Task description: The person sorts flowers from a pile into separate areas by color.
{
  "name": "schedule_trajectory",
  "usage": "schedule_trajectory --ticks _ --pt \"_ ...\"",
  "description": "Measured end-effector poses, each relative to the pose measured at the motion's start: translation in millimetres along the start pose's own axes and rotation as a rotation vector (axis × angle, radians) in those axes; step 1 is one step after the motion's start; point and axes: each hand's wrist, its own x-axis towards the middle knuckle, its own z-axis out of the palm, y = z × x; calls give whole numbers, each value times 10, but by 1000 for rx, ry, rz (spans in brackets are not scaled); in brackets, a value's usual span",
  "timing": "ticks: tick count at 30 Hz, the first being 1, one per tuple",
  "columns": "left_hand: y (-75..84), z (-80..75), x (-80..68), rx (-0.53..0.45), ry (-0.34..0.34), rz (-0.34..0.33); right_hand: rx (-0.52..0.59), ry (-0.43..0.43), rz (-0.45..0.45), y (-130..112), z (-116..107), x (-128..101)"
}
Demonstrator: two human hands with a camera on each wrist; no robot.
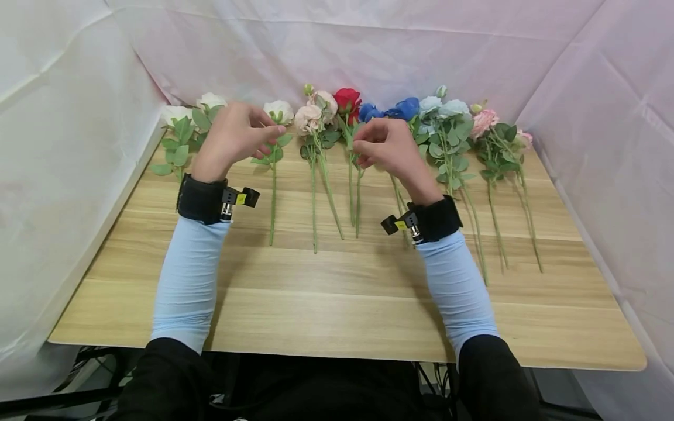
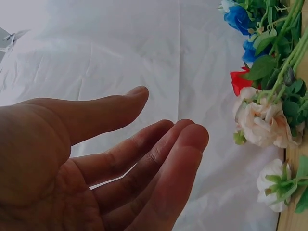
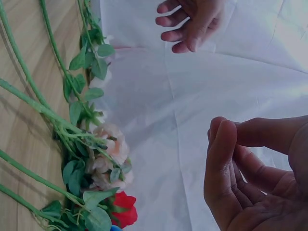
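Pale wooden table (image 1: pixel 337 304) fills centre frame, planks running left-right. White, faintly pink creased cloth (image 1: pixel 368 52) hangs behind and along both sides. Dark floor and black frame (image 1: pixel 79 374) at lower left. Even, soft light.

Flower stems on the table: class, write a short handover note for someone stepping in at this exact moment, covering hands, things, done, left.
Left hand: empty, fingers relaxed, above the white-flower stem.
Right hand: empty, fingers loosely curled, above the red rose stems.
Things: artificial stems lie in a row on the wooden table, heads toward the backdrop: white, peach blooms, red, blue flowers, pale blue, pink flowers.
Done: all stems lie flat, side by side.
Left: nothing is picked up yet.
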Motion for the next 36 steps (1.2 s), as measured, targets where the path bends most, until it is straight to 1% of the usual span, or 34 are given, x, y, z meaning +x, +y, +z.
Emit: schedule_trajectory --ticks 2,4,6,8,12,14,15,17,19,21,22,23,26,28,31,36 --pt "-76 -47 42 11 14 -32 4 8 -7 1 -33 -8" --pt "-213 -129 95 50 48 -76 11 14 -19 -1 -60 -20" --pt "-425 -239 144 112 96 -126 16 17 -27 -4 -77 -33" --pt "-685 -351 180 159 141 -190 17 18 -40 -9 -86 -43" --pt "-1206 -525 169 199 188 -365 15 14 -49 -18 -83 -47" --pt "-1413 -580 137 217 193 -451 10 7 -45 -19 -75 -39" --pt "-1493 -593 121 225 187 -479 11 4 -38 -21 -70 -36" --pt "-1612 -591 107 189 173 -497 6 0 -24 -22 -63 -32" --pt "-1678 -565 119 120 152 -485 -3 1 -10 -20 -58 -31" --pt "-1700 -519 155 76 129 -466 -8 2 -3 -17 -56 -32" --pt "-1705 -498 176 69 117 -466 -10 2 -3 -13 -54 -32" --pt "-1705 -476 199 80 107 -472 -10 3 -1 -10 -52 -32" --pt "-1710 -423 250 183 100 -509 0 2 4 2 -45 -31" --pt "-1720 -395 269 226 98 -526 10 3 10 10 -41 -33" --pt "-1734 -372 280 265 104 -515 17 3 10 19 -34 -30" --pt "-1741 -367 276 286 91 -492 31 -10 6 29 -10 -7"
